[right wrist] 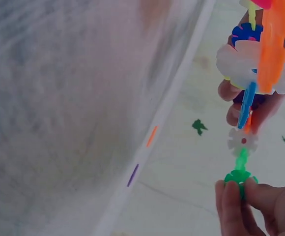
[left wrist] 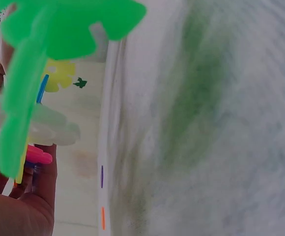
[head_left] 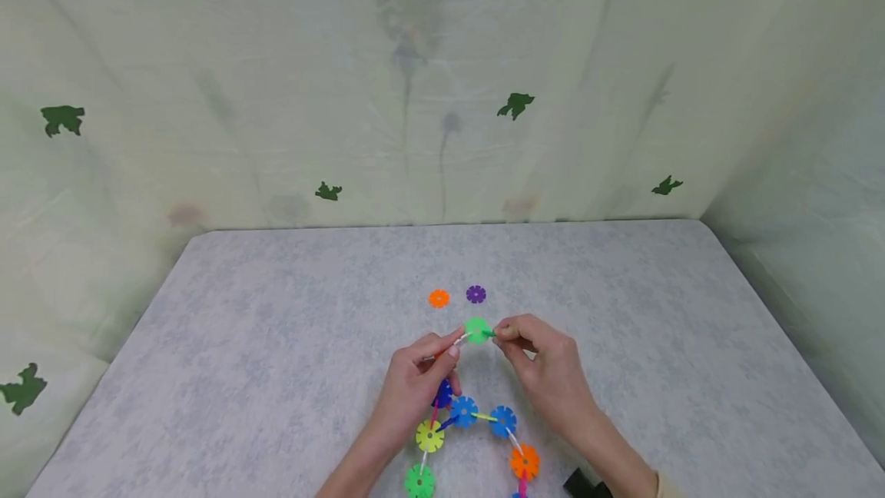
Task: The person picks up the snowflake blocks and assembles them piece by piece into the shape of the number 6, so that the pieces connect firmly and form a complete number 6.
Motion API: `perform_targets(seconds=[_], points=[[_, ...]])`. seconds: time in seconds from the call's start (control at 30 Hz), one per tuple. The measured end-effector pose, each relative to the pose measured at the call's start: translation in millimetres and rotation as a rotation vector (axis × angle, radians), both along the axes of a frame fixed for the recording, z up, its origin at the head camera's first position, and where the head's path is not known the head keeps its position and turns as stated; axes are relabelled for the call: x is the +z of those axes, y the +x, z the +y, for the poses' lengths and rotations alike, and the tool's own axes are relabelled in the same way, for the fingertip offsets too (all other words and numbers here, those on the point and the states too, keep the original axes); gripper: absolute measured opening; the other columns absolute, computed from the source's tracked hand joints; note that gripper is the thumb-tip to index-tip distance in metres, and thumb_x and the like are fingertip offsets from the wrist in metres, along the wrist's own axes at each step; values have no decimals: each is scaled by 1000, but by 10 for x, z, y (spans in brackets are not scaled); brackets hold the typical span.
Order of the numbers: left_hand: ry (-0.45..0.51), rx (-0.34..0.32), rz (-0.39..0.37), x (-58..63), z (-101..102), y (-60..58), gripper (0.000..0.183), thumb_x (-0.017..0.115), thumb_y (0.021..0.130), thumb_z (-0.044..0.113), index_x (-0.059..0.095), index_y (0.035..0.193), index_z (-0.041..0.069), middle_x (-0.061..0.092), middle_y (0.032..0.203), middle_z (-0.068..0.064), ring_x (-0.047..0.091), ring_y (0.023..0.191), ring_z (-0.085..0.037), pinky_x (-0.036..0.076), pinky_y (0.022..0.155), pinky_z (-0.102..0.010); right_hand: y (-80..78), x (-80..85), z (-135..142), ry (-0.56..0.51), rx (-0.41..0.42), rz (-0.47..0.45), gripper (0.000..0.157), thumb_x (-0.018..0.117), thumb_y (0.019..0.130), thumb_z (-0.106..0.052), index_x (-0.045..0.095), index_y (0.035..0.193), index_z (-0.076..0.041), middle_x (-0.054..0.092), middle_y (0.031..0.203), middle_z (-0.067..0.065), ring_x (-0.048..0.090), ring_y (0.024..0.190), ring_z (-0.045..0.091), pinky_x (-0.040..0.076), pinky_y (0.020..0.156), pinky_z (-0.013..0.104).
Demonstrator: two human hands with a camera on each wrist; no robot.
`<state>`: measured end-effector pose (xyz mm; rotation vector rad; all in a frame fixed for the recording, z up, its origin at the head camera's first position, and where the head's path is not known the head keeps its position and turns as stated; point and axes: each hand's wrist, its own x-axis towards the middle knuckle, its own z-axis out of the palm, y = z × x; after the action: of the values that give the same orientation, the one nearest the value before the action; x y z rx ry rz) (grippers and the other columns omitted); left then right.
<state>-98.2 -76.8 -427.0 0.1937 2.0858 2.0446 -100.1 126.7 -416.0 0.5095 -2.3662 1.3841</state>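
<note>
A chain of notched plastic linking discs hangs between and below my hands. My left hand (head_left: 415, 376) grips it near its upper end, with a dark blue disc (head_left: 442, 393) just beneath the fingers. Past those fingertips, a white disc (right wrist: 243, 141) links to a light green disc (head_left: 477, 330). Between thumb and fingers, my right hand (head_left: 546, 363) pinches a darker green disc (right wrist: 240, 177) at the light green one's edge. Lower in the chain are a yellow disc (head_left: 430, 436), a blue disc (head_left: 464, 411) and an orange disc (head_left: 525, 462).
A loose orange disc (head_left: 439, 298) and a purple disc (head_left: 475, 294) lie on the grey table (head_left: 290, 313) beyond my hands. A black object (head_left: 584, 485) is by my right forearm. Behind the table hangs a pale curtain (head_left: 276, 83) with green leaf shapes.
</note>
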Motion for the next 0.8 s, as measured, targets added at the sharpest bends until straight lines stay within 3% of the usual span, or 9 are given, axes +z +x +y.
perform_targets(seconds=[0.17,0.27,0.4,0.5,0.57,0.67,0.8], points=[[11,9,-40,35,-28,-26,33,63,98,23,65,130,16,62,88,-23,66,65,-26,49,53,-22,-34,15,7,-179,66,-190,14,72,88,-2,71,97,-13,69,96,-2,68,89,14,55,80,27],[20,-15,-83,60,-28,-48,39,61,98,31,60,135,17,62,79,-18,66,68,-30,55,58,-30,-63,9,34,-302,164,-295,11,69,91,-5,71,100,-11,68,100,4,68,93,26,55,82,31],[48,-43,-145,75,-19,-87,37,57,100,35,62,122,7,59,79,-11,66,70,-28,58,66,-39,-135,0,74,-330,312,-374,13,66,94,-8,71,105,-8,68,107,8,64,102,38,54,87,34],[80,-20,-202,74,-27,-106,32,58,100,31,62,106,0,61,84,-12,65,69,-23,57,66,-35,-222,21,114,-247,394,-415,15,65,96,-12,71,109,-8,67,113,8,62,107,33,53,89,35],[94,15,-229,76,-40,-114,29,62,98,30,63,100,1,63,86,-12,64,69,-22,56,65,-31,-308,41,146,-146,400,-427,17,64,97,-14,70,111,-9,68,114,8,63,107,27,52,90,35],[114,60,-258,83,-58,-125,27,66,94,30,65,93,3,65,87,-12,62,70,-21,53,63,-29,-465,60,178,72,345,-409,19,62,98,-16,70,115,-10,68,114,6,63,104,19,53,89,36],[118,86,-275,87,-74,-145,28,68,92,32,63,88,4,65,84,-10,60,69,-21,51,62,-28,-721,21,185,315,277,-378,23,61,98,-13,68,119,-7,68,115,5,62,103,20,53,88,39]])
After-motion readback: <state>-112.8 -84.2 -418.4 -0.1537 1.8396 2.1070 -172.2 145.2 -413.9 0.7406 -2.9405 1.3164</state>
